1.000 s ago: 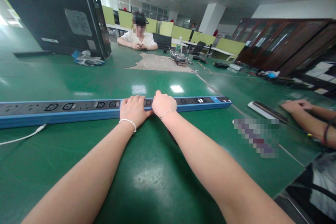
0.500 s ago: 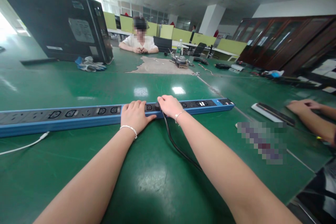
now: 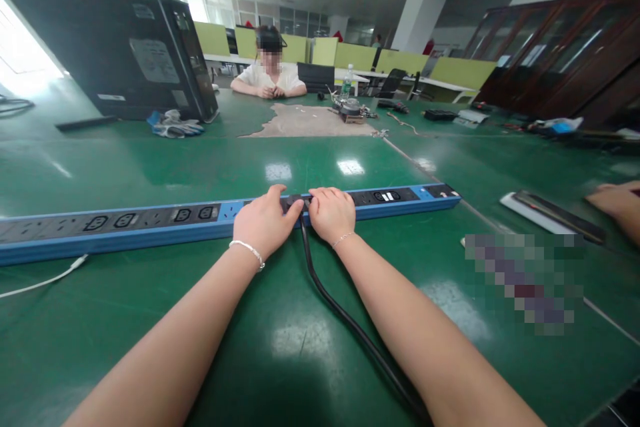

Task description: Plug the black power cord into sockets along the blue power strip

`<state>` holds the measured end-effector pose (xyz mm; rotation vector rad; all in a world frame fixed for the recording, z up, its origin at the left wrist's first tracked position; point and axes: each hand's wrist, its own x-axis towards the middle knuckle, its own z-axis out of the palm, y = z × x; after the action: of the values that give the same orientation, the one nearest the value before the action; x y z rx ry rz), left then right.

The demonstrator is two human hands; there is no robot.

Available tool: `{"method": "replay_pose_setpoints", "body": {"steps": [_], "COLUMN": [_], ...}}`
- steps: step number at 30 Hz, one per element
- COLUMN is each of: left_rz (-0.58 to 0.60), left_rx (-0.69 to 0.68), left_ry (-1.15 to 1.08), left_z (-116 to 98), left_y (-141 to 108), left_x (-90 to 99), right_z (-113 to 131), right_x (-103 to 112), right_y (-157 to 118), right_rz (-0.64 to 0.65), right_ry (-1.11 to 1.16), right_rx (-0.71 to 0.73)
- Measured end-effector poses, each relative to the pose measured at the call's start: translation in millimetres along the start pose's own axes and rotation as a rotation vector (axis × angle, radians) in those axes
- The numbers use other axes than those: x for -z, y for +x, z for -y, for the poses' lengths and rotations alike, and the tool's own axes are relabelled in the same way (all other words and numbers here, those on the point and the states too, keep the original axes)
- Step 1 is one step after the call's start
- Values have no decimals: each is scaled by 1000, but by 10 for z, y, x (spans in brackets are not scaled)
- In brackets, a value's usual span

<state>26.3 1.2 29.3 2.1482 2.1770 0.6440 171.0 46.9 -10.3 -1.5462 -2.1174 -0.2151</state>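
Note:
A long blue power strip (image 3: 165,235) with a black socket face lies across the green table. A black plug (image 3: 297,199) sits at the sockets between my hands, and its thick black cable (image 3: 345,317) runs toward me. My left hand (image 3: 263,220) closes around the plug's left side, its thumb against the plug. On the right, my right hand (image 3: 333,215) grips over the strip with curled fingers, close beside the plug. How deep the plug sits in its socket is hidden.
A large black computer case (image 3: 145,57) and gloves (image 3: 175,125) stand back left. A white cable end (image 3: 77,263) lies before the strip. To the right are a black-and-white bar (image 3: 553,215) and another person's hand (image 3: 617,203). Someone sits across the table.
My left hand has slid right, bringing its thumb onto the plug. My right hand has shifted from on top of the plug to the strip just right of it. The view has turned slightly.

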Motion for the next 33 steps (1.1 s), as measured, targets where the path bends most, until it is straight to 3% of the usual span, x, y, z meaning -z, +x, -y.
{"method": "replay_pose_setpoints", "body": {"steps": [3, 8, 12, 23, 33], "left_rz": [146, 210, 254, 117, 147], "left_rx": [73, 31, 31, 31, 103], "left_ry": [66, 240, 280, 320, 245], "left_z": [-254, -501, -520, -536, -504], "left_y": [101, 283, 354, 185, 252], "left_x": [38, 79, 99, 15, 69], "right_z": [2, 6, -6, -28, -26], "right_x": [5, 23, 19, -5, -21], "right_y": [4, -11, -10, 24, 36], "right_rz": [-10, -18, -15, -19, -32], "right_ry": [16, 25, 29, 46, 45], "right_rx": [-10, -3, 4, -3, -9]}}
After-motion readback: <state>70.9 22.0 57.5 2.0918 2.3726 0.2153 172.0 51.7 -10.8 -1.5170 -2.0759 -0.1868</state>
